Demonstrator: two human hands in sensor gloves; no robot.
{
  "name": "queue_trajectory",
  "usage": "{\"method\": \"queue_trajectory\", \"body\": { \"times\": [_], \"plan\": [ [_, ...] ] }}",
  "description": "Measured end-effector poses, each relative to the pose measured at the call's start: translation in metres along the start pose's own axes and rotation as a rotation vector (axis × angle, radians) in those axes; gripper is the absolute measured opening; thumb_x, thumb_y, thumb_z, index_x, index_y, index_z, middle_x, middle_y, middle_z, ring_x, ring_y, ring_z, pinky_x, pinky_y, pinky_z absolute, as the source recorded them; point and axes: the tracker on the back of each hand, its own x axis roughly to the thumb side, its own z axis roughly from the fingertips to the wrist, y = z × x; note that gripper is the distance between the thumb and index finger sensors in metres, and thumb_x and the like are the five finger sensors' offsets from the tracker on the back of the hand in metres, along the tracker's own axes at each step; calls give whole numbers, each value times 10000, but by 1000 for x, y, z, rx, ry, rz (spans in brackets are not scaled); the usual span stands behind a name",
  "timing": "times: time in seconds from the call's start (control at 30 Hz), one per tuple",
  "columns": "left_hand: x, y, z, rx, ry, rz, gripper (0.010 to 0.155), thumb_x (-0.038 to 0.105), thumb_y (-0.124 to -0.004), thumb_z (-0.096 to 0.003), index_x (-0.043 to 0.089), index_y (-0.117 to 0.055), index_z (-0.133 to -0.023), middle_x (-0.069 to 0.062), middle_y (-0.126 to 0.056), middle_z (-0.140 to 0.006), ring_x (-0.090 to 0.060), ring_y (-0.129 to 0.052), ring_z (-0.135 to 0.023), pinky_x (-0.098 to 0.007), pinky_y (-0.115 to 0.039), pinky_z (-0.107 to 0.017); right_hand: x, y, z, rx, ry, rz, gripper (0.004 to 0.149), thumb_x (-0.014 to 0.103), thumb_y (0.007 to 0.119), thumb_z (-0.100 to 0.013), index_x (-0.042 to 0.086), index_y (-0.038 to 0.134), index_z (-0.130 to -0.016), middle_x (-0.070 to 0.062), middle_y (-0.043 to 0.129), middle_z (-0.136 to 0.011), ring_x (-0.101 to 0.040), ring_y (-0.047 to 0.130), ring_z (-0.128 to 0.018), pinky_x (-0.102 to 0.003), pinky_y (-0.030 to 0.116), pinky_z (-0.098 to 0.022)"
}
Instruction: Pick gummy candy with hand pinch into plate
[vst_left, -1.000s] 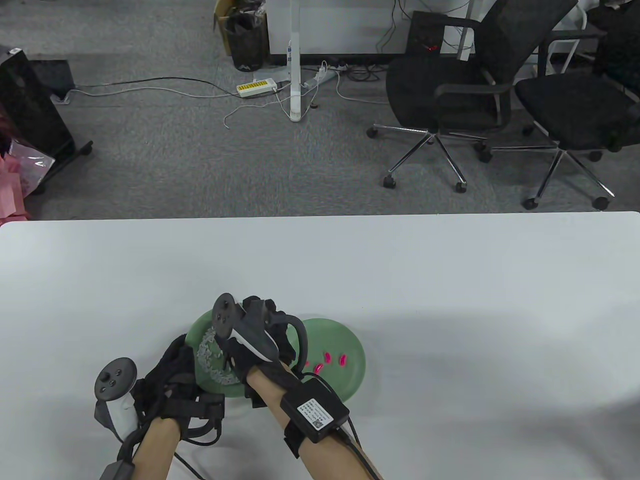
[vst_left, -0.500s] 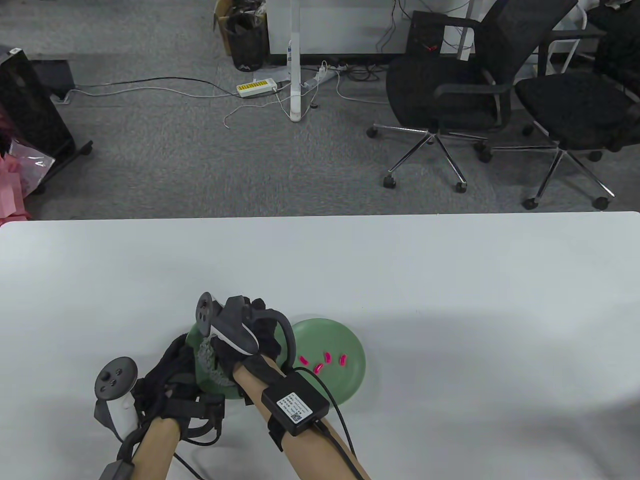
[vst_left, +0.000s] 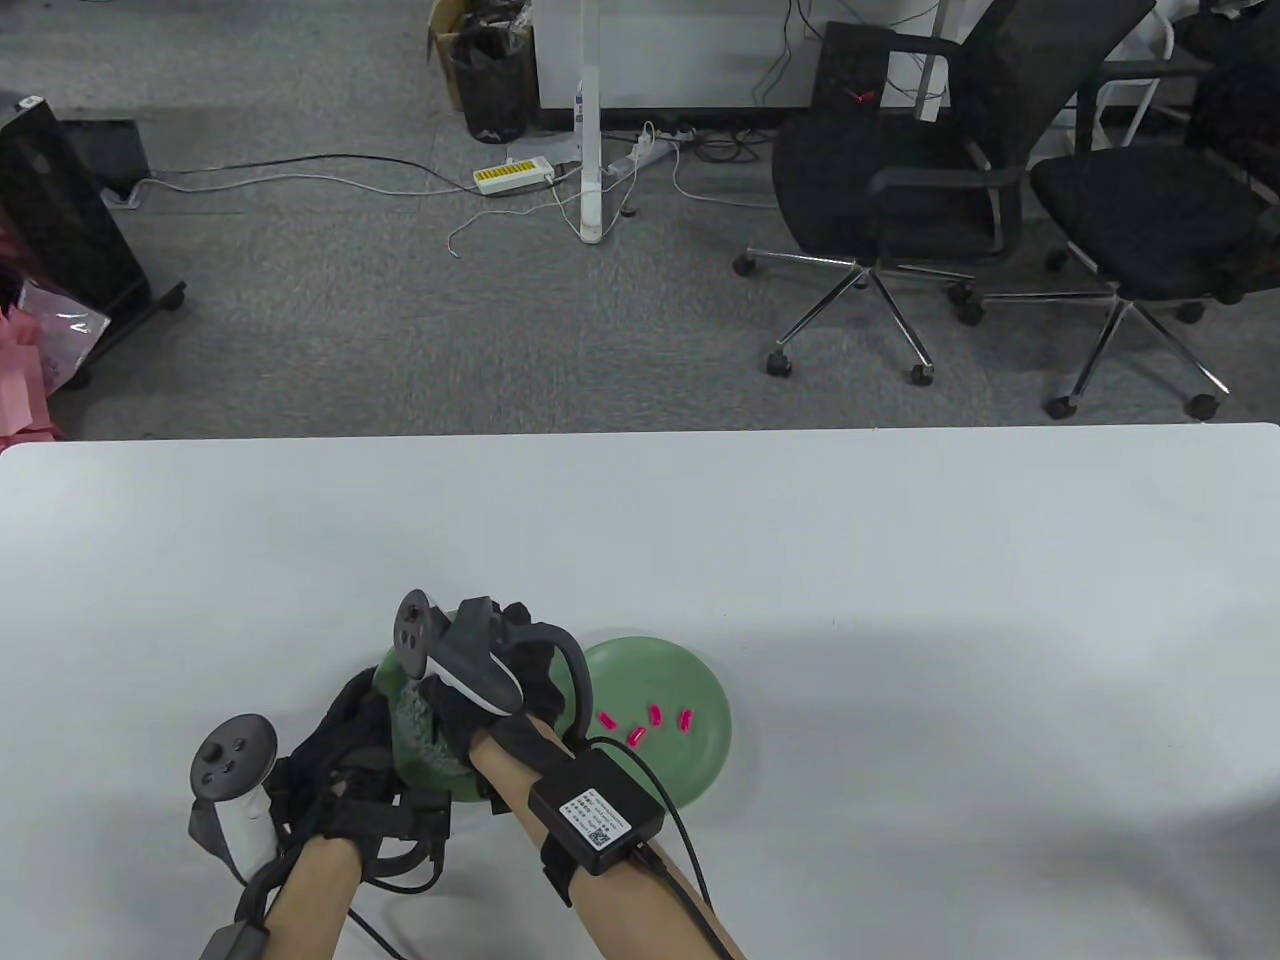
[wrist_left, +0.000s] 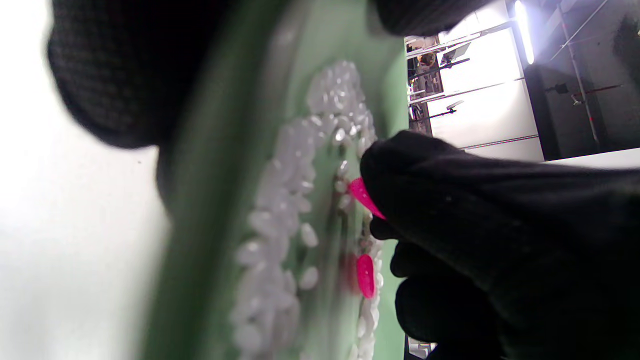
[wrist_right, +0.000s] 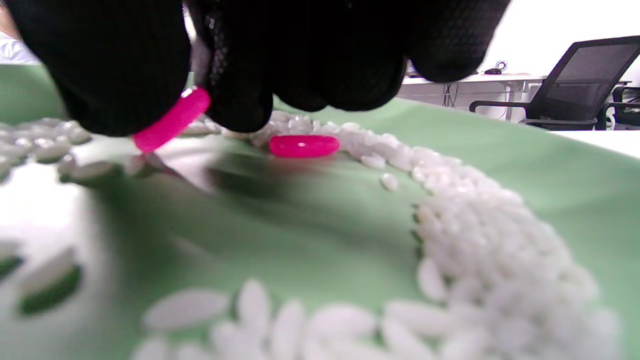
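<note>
From above, the right hand (vst_left: 495, 680) reaches over a green bowl (vst_left: 410, 755) at the near left of the desk (vst_left: 900, 560), hiding most of its contents; only a strip of white grains (vst_left: 415, 715) shows beside the glove. The right wrist view opens that up: the right hand's fingers (wrist_right: 115, 75) pinch one pink gummy candy (wrist_right: 172, 120) just above the bowl floor, and a second gummy (wrist_right: 304, 145) lies flat among the grains a little farther in. The left wrist view shows the same two pieces side-on, the pinched one (wrist_left: 366, 197) poking out from the dark fingertips and the loose one (wrist_left: 365, 275) against the bowl's inside.

The left hand (vst_left: 345, 770) grips the bowl's near-left rim, fingers curled round the edge; in its own camera a thumb or finger (wrist_left: 115, 75) lies over the rim.

Just right of the bowl sits a green plate (vst_left: 705, 760) holding four pink gummies (vst_left: 645, 722), seen only in the table view. That makes six gummies in all: four on the plate, one loose in the bowl, one pinched.

A black box (vst_left: 596, 810) strapped to the right forearm carries a white label with a printed code; its text is too small to read.
</note>
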Motion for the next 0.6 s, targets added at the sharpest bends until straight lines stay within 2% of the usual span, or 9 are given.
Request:
{"method": "queue_trajectory", "body": {
  "times": [0.17,0.33,0.5,0.6],
  "plan": [
    [-1,-1,-2,-4,-5,-4,603,410,-691,-458,209,-716,-1025,-116,-1023,-718,-314,-1158,-324,-431,-945,-292,-5,-2,3,-1,-15,-38,455,479,892,-303,238,924,-687,27,838,-816,-271,841,-706,-509,709,-597],
    [-2,2,-4,0,8,24,604,406,-691,-459,201,-714,-1026,-115,-1024,-713,-311,-1159,-321,-429,-945,-289,-26,-18,8,-16,-2,-143,449,481,888,-308,237,924,-684,26,839,-814,-272,841,-703,-508,710,-595],
    [-6,8,-7,12,35,60,605,405,-692,-459,199,-712,-1028,-118,-1022,-717,-315,-1157,-323,-432,-943,-293,-82,-35,8,-61,78,-216,443,484,883,-313,237,926,-678,28,843,-809,-271,845,-698,-508,713,-592],
    [-6,11,-8,24,33,57,605,406,-692,-459,200,-712,-1028,-118,-1022,-717,-313,-1158,-323,-432,-943,-292,-124,-31,5,-20,119,-287,441,485,887,-313,236,930,-674,28,847,-806,-272,847,-697,-508,714,-591]
  ]
}}
